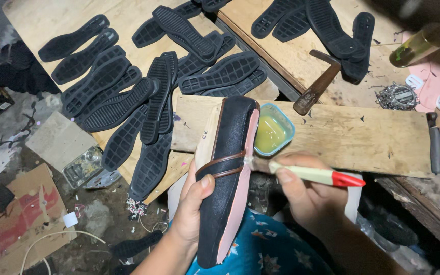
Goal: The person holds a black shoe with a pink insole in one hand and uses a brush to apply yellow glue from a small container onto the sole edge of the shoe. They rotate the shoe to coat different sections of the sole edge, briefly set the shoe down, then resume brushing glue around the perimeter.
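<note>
**Black shoe upper on its last, brush at the pink edge**

The black shoe upper [227,173] stands nearly upright over my lap, toe end up against the front edge of the wooden board [342,137], its pink underside turned to my right. A brown band [225,164] wraps around its middle. My left hand [192,203] grips it from the left, fingers closed around the back and thumb pressed on the black side just below the band. My right hand [306,193] is closed around a brush [314,174] with a pale handle and red end; its bristle end touches the pink edge at the height of the band.

Just beside the toe of the upper sits a small blue tub [274,133] of yellowish glue, on the board. A hammer [318,84] lies behind it, head toward the tub, and a dark-handled tool [436,145] lies at the board's right end. Across the counter [52,20] to the left lie many black rubber soles [123,102], tread up, overlapping in rows, with more at the top right. Cardboard [11,219] lies on the floor at lower left.
</note>
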A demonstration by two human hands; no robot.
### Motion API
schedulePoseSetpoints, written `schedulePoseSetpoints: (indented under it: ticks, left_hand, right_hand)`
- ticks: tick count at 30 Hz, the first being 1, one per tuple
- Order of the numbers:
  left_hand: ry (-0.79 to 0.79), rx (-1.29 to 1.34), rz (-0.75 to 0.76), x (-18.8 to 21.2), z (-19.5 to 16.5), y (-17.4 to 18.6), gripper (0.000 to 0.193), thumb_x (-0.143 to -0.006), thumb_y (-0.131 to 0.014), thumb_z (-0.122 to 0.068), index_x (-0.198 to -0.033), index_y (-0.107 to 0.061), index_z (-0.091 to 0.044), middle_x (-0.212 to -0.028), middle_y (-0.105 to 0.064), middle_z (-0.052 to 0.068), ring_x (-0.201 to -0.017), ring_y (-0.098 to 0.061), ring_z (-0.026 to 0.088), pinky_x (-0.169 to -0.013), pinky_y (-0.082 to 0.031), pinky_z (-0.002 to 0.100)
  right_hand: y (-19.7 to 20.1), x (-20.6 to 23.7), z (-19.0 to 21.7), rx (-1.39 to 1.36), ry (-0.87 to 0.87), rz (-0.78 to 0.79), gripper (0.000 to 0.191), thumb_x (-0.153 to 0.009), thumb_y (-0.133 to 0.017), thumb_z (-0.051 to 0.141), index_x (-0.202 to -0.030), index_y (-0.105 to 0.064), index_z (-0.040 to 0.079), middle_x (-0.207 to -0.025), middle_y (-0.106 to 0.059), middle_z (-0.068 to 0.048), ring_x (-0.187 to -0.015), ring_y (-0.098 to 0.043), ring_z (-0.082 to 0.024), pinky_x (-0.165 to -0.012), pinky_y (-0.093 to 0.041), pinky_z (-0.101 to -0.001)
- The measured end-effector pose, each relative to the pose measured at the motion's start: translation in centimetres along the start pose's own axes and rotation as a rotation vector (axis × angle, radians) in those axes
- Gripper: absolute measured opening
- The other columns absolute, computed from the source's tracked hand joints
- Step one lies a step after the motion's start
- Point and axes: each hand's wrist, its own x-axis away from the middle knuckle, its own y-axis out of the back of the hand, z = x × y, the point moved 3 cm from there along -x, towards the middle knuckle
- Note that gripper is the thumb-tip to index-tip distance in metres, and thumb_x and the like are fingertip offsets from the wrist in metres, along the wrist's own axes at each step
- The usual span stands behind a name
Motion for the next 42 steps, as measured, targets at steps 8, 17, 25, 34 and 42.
schedulePoseSetpoints:
  ticks: [8, 17, 25, 34, 42]
  left_hand:
    - [-0.048, -0.057, -0.008, 0.1, -0.5, -0.2, 0.088, -0.082, -0.073, -0.034, -0.154, -0.033, -0.004, -0.135, -0.060, 0.017, -0.118, -0.062, 0.023, -0.101, -0.052, 0.038]
    - [-0.045, -0.046, -0.052, 0.0, -0.2, -0.1, 0.084, -0.084, -0.071, -0.033, -0.154, -0.035, -0.005, -0.132, -0.061, 0.016, -0.115, -0.063, 0.022, -0.099, -0.052, 0.037]
    - [-0.001, -0.021, -0.078, 0.0, 0.0, -0.1, 0.076, -0.088, -0.068, -0.037, -0.150, -0.039, -0.006, -0.128, -0.062, 0.015, -0.111, -0.063, 0.020, -0.095, -0.054, 0.035]
    - [0.001, -0.022, -0.058, 0.3, -0.1, -0.5, 0.072, -0.089, -0.066, -0.037, -0.150, -0.040, -0.006, -0.128, -0.062, 0.013, -0.110, -0.062, 0.019, -0.094, -0.053, 0.034]
    - [0.032, 0.055, -0.121, 0.3, 0.5, -0.2, 0.061, -0.093, -0.062, -0.035, -0.145, -0.044, -0.007, -0.122, -0.063, 0.013, -0.105, -0.065, 0.018, -0.091, -0.055, 0.033]
  right_hand:
    - [-0.1, 0.4, -0.9, -0.128, -0.110, -0.048, 0.020, -0.104, -0.059, 0.003, -0.121, -0.061, -0.006, -0.108, -0.074, -0.015, -0.100, -0.072, -0.016, -0.093, -0.056, -0.0283]
    - [-0.1, 0.1, 0.4, 0.127, 0.086, 0.024, 0.021, -0.101, -0.063, 0.006, -0.119, -0.062, -0.003, -0.110, -0.070, -0.016, -0.099, -0.070, -0.022, -0.091, -0.057, -0.0323]
    - [0.2, -0.2, 1.9, 0.121, 0.113, 0.174, 0.021, -0.095, -0.066, 0.010, -0.113, -0.060, 0.002, -0.100, -0.075, -0.014, -0.087, -0.078, -0.019, -0.076, -0.064, -0.0318]
    - [0.0, -1.2, 2.4, 0.159, 0.203, 0.132, 0.024, -0.097, -0.066, 0.006, -0.118, -0.057, 0.000, -0.110, -0.071, -0.021, -0.098, -0.074, -0.028, -0.088, -0.061, -0.0368]
    - [-0.2, -1.0, 2.9, 0.192, 0.266, 0.217, 0.029, -0.095, -0.068, 0.007, -0.120, -0.055, 0.004, -0.111, -0.070, -0.019, -0.095, -0.076, -0.029, -0.082, -0.063, -0.0368]
